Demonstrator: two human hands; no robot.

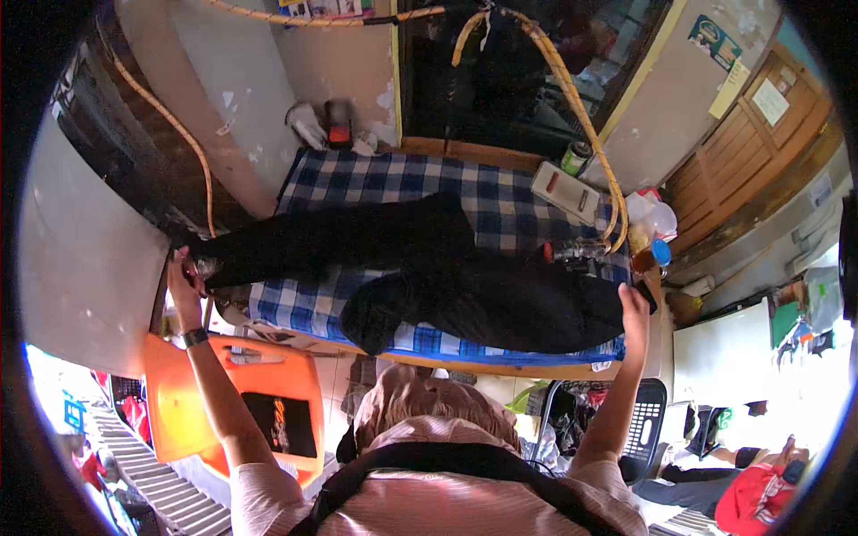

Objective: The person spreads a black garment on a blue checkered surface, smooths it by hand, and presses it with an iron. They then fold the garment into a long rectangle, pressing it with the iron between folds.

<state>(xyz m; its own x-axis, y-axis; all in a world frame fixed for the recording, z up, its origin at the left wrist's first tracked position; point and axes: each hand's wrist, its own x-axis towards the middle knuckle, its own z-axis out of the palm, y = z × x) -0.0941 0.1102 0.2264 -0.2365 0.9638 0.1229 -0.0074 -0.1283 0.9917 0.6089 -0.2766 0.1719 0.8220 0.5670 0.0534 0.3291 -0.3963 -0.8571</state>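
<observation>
A long black garment [500,299] stretches across a table covered with a blue and white checked cloth [509,183]. Its left part reaches past the table's left edge, where my left hand [185,275] is closed on its end. At the right end of the garment, my right hand [634,308] grips the black fabric near the table's right edge. A rounded black part of the garment hangs toward the table's front edge.
An orange chair [170,393] stands at the lower left, a dark basket [645,429] at the lower right. A tray [566,192], a green can [576,158] and a blue-lidded jar [660,254] are at the table's right. Another person in red [755,496] is at far right.
</observation>
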